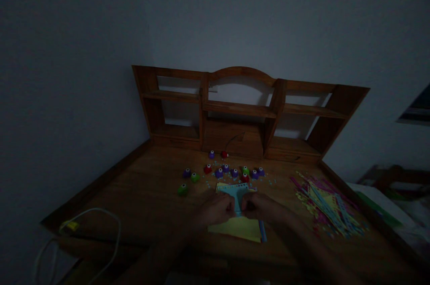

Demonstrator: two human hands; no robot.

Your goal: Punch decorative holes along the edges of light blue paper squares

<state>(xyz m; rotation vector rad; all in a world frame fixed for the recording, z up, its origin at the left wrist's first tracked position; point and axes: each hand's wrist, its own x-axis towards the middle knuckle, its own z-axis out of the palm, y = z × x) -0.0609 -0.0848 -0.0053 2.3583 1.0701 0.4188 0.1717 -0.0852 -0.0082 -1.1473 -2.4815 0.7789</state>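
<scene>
The scene is dim. My left hand and my right hand meet at the middle of a wooden desk, both with fingers closed around a light blue paper strip with a punched edge. Under the hands lies a yellow paper sheet with a blue strip along its right side. Just beyond the hands sit several small craft punches in purple, red and green, with tiny paper bits scattered around them.
A pile of coloured paper strips lies at the right of the desk. A wooden shelf unit stands along the back against the wall. A white cable with a yellow plug hangs at the front left corner.
</scene>
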